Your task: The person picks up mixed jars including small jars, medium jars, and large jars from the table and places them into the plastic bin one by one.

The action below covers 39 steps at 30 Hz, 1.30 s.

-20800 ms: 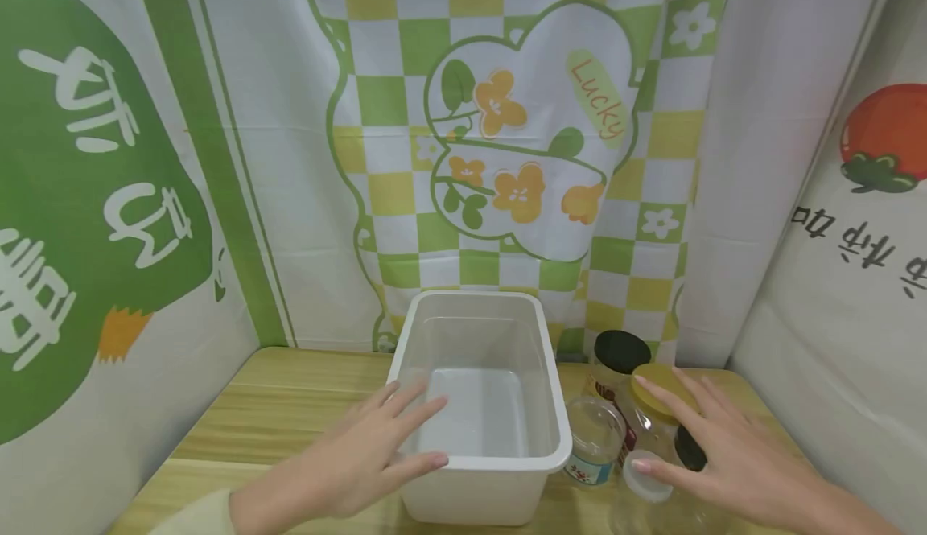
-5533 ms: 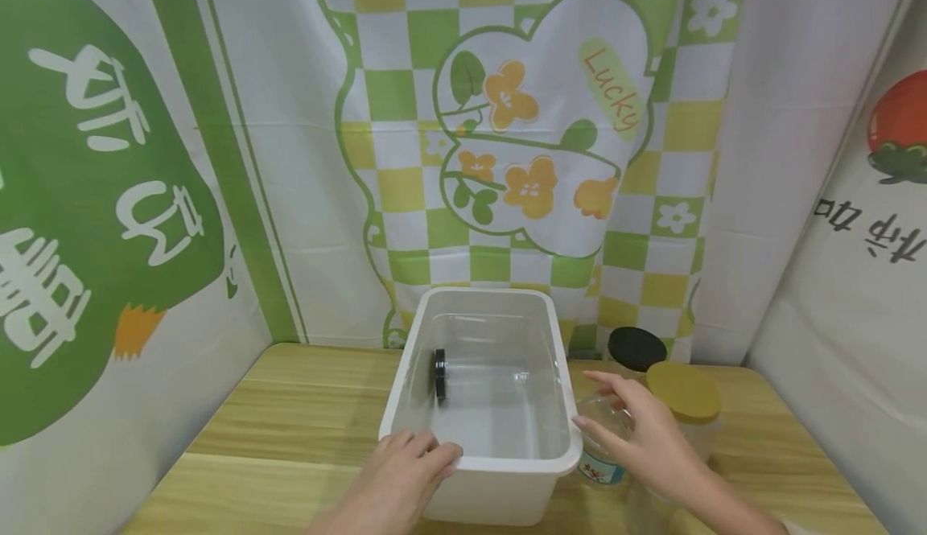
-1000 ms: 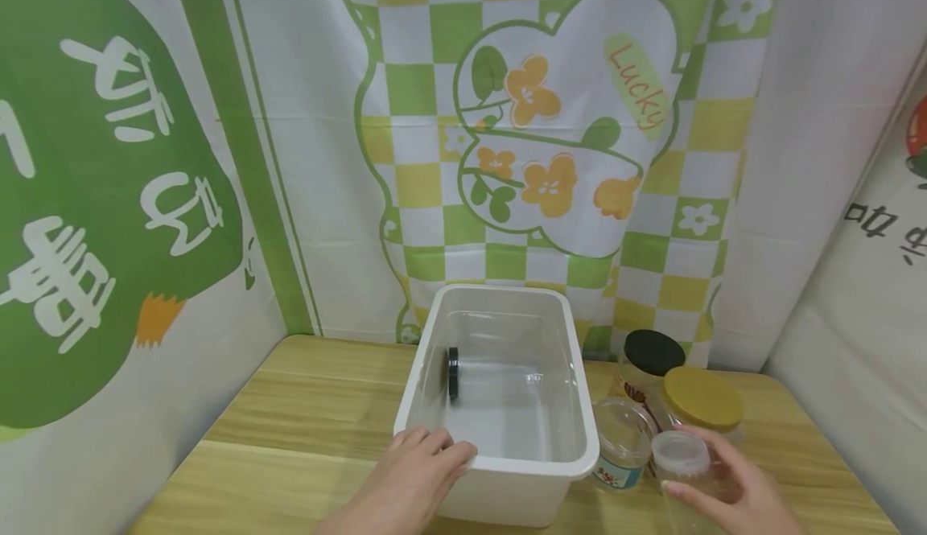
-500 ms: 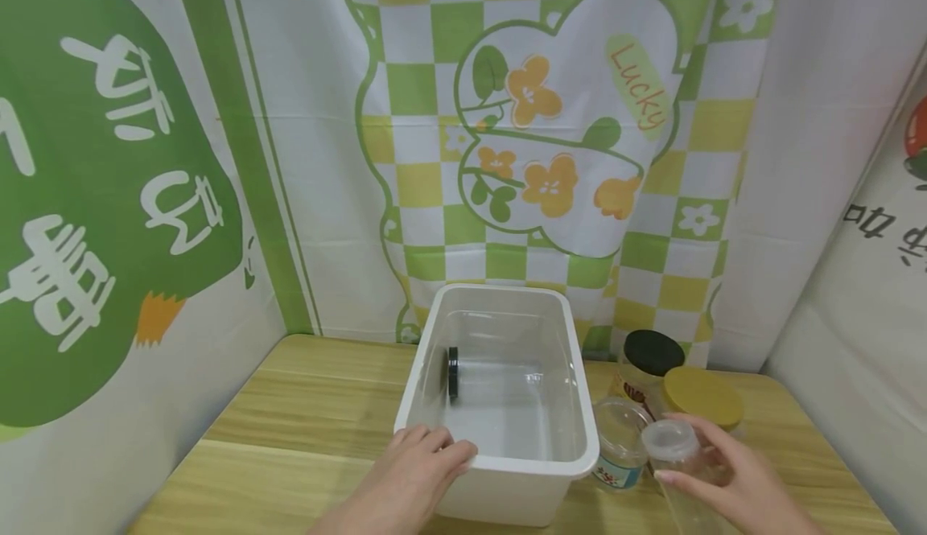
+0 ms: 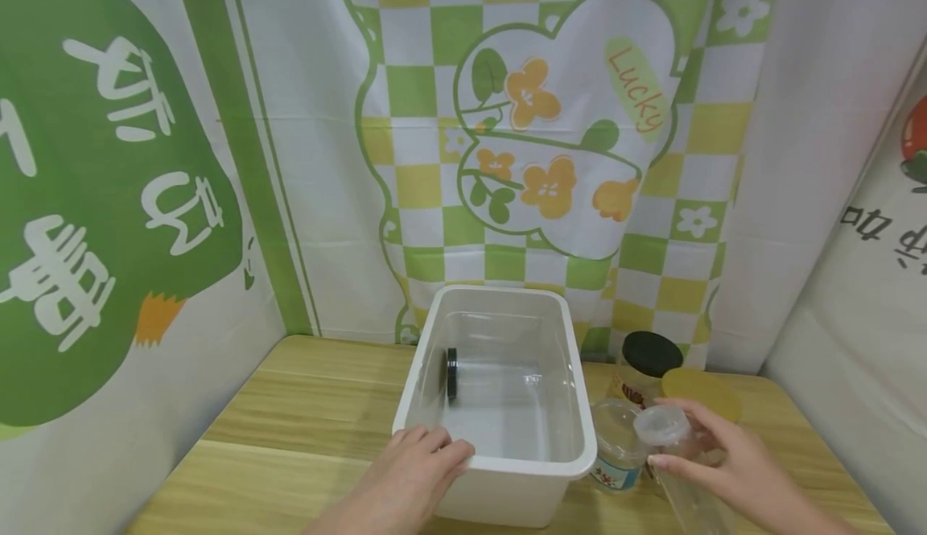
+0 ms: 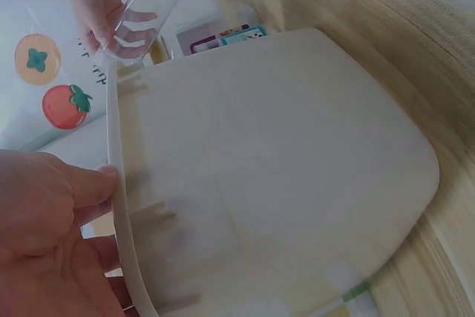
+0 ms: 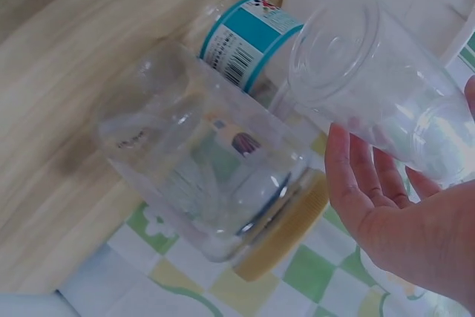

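Note:
My left hand (image 5: 405,479) grips the near rim of a white plastic bin (image 5: 521,467), thumb and fingers on either side of the wall. Inside the bin lies a clear jar on its side, its black lid (image 5: 452,374) toward the left wall. My right hand (image 5: 746,471) holds a slim clear plastic jar (image 5: 681,471) with a translucent lid; the right wrist view shows its base (image 7: 326,57) tilted up off the table. Just left of it stands a short clear jar with a blue label (image 5: 615,471).
Behind my right hand are a large jar with a yellow lid (image 5: 706,390) and another with a black lid (image 5: 652,354). The wooden table (image 5: 290,414) meets a green-and-yellow checked cloth (image 5: 449,221) at the back. Printed cloth hangs on both sides.
The black-lidded jar entered the bin since the oldest frame, and my left hand took the rim. Within the last second, my right hand raised the slim jar and shifted it left.

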Each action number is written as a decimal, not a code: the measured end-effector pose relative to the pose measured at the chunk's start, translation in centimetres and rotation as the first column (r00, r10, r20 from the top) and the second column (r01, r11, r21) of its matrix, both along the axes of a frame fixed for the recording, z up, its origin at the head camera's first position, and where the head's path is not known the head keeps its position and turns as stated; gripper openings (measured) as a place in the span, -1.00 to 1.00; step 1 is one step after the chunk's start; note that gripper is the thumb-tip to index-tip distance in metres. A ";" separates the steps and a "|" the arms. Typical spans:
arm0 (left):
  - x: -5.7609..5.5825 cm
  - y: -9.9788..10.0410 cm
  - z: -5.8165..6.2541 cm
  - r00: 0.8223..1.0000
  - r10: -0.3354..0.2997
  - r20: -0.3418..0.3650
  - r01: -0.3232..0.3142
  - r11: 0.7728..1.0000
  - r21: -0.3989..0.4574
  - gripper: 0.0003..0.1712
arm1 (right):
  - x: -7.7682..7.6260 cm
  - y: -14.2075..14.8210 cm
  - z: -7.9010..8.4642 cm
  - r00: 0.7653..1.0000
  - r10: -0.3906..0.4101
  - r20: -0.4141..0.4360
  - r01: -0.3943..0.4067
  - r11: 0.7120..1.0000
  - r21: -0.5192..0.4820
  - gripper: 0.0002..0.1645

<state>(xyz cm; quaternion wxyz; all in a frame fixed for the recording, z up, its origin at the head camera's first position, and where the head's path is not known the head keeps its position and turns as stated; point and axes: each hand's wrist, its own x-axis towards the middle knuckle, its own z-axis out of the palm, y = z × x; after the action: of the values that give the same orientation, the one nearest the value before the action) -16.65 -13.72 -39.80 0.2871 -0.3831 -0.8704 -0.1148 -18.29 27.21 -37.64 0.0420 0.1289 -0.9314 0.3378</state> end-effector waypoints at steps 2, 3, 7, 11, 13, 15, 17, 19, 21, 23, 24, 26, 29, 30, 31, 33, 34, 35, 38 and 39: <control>0.0 0.0 0.1 1.000 0.002 0.023 -0.002 1.000 -0.005 -0.90 | -0.1 -0.1 0.3 1.000 0.012 -0.005 -0.012 1.000 0.010 -0.21; 0.1 0.0 0.2 0.999 0.003 0.037 -0.003 1.000 -0.009 -0.90 | -0.1 -0.1 0.4 1.000 0.020 -0.016 -0.019 1.000 0.011 -0.21; 0.2 0.0 0.5 0.996 0.011 0.090 -0.009 1.000 -0.027 -0.89 | -0.3 -0.3 0.8 0.997 0.058 -0.053 -0.058 0.998 0.008 -0.21; 0.1 -0.1 0.6 0.994 0.008 0.105 -0.005 0.999 -0.032 -0.89 | -0.5 -0.7 1.2 0.992 0.098 -0.078 -0.099 0.995 -0.016 -0.22; 0.1 -0.1 0.6 0.995 0.003 0.098 0.000 1.000 -0.028 -0.89 | -0.6 -0.9 1.5 0.989 0.121 -0.081 -0.124 0.992 -0.033 -0.23; 0.0 -0.1 0.5 0.996 -0.004 0.085 0.005 1.000 -0.022 -0.89 | -0.8 -1.1 1.9 0.987 0.143 -0.076 -0.148 0.988 -0.052 -0.24; 0.0 -0.2 0.4 0.997 -0.010 0.075 0.011 1.000 -0.013 -0.89 | -1.0 -1.4 2.4 0.985 0.158 -0.070 -0.163 0.985 -0.063 -0.25; 0.0 -0.2 0.4 0.997 -0.016 0.072 0.016 1.000 -0.005 -0.89 | -1.1 -1.6 2.9 0.984 0.162 -0.073 -0.166 0.984 -0.059 -0.24; 0.0 -0.2 0.3 0.998 -0.020 0.066 0.020 1.000 0.001 -0.89 | -1.3 -1.7 3.5 0.984 0.162 -0.078 -0.165 0.986 -0.038 -0.23; 0.0 -0.2 0.3 0.998 -0.023 0.066 0.022 1.000 0.005 -0.89 | -1.4 -1.9 4.0 0.983 0.163 -0.084 -0.166 0.986 -0.022 -0.23; 0.0 -0.2 0.3 0.997 -0.024 0.069 0.023 1.000 0.005 -0.90 | -1.4 -1.9 4.3 0.983 0.166 -0.082 -0.168 0.986 -0.015 -0.23; 0.0 -0.1 0.3 0.997 -0.022 0.071 0.022 1.000 0.005 -0.90 | -1.5 -2.1 4.8 0.984 0.166 -0.072 -0.166 0.986 0.002 -0.23; 0.0 0.0 0.4 0.997 -0.017 0.082 0.017 1.000 0.004 -0.90 | -1.8 -2.3 5.5 0.986 0.162 -0.038 -0.162 0.987 0.018 -0.22; 0.0 0.0 0.4 0.997 -0.015 0.080 0.015 1.000 0.002 -0.90 | -1.9 -2.4 5.7 0.987 0.160 -0.028 -0.160 0.987 0.023 -0.21; 0.0 0.0 0.4 0.997 -0.013 0.079 0.013 1.000 0.001 -0.90 | -2.0 -2.5 5.9 0.987 0.161 -0.023 -0.161 0.987 0.027 -0.20; -0.1 0.1 0.4 0.997 -0.012 0.075 0.012 1.000 0.000 -0.90 | -2.2 -2.8 6.3 0.985 0.169 -0.022 -0.169 0.985 0.028 -0.19; -0.1 0.1 0.5 0.997 -0.012 0.075 0.012 1.000 -0.002 -0.90 | -2.3 -2.9 6.4 0.984 0.174 -0.023 -0.173 0.984 0.028 -0.19; -0.1 0.1 0.5 0.997 -0.012 0.075 0.012 1.000 -0.003 -0.90 | -2.4 -3.0 6.6 0.983 0.179 -0.026 -0.179 0.983 0.029 -0.19; -0.2 0.1 0.5 0.997 -0.011 0.078 0.011 1.000 -0.007 -0.90 | -2.8 -3.4 7.0 0.981 0.193 -0.025 -0.192 0.981 0.039 -0.19; -0.2 0.1 0.5 0.997 -0.010 0.079 0.011 1.000 -0.008 -0.90 | -2.9 -3.5 7.1 0.980 0.198 -0.021 -0.197 0.980 0.041 -0.19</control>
<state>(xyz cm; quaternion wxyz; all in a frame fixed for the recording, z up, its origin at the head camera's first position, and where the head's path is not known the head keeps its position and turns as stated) -16.82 -13.62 -39.28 0.2504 -0.3841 -0.8795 -0.1277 -21.23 23.72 -30.51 0.0175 0.2256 -0.9199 0.3204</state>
